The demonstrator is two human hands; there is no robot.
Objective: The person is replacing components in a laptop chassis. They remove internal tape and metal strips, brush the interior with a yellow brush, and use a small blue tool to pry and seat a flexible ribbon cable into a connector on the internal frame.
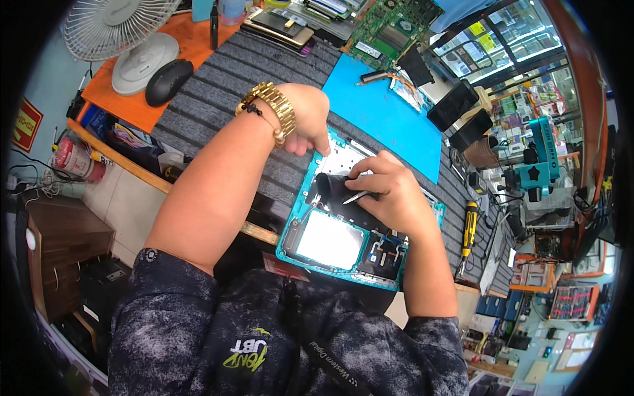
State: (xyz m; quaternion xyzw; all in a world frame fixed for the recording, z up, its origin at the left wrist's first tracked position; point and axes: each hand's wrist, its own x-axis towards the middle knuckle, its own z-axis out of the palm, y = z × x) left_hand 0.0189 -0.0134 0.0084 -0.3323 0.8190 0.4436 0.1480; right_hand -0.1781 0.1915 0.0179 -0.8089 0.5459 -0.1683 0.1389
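Note:
A teal laptop housing (288,235) lies on the ribbed grey mat, with a silver rectangular panel (329,239) and small cables inside. My left hand (305,125), below a gold watch, rests at its upper-left edge, fingers curled and thumb against the rim. My right hand (389,195) is closed on a thin metal tool (355,197), fingertips also at a black flexible sheet (327,190), which is curled up at its left end over the housing.
A blue mat (380,105), green circuit board (389,36) and dark phones (452,105) lie beyond. A fan (122,33) and black mouse (168,82) are upper left. A yellow screwdriver (469,228) and teal stand (541,158) are right.

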